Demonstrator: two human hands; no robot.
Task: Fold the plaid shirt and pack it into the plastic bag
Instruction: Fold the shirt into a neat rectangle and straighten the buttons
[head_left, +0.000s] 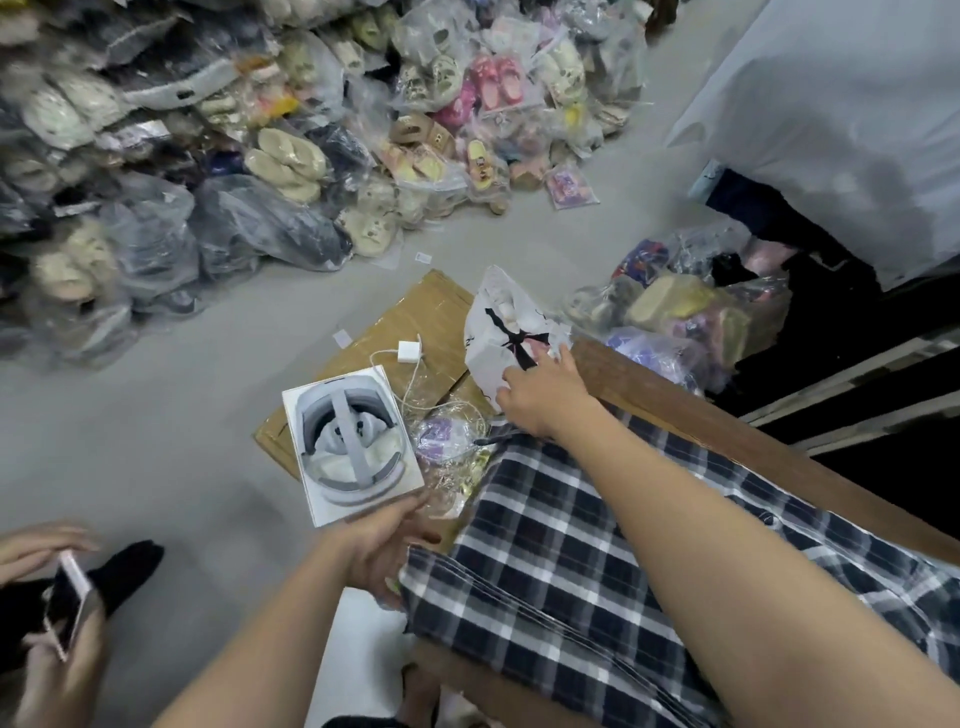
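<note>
The plaid shirt (550, 561), dark blue and white checks, lies spread flat on a brown surface (727, 415) at the lower right. My right arm stretches over it. My right hand (540, 397) is past the shirt's far end, its fingers curled on the lower edge of a white plastic bag (498, 322) with a black bow print, which stands on the cardboard. My left hand (382, 545) sits at the shirt's near left corner, thumb and fingers either side of the cloth edge; whether it grips the cloth is unclear.
A white box picturing a headset (358, 441), a white charger with its cable (408, 351) and crumpled clear wrapping lie on floor cardboard (415, 306). Bagged slippers are heaped at the back left (260, 130) and right (675, 312). Another person's hands hold a phone (65, 603) at lower left.
</note>
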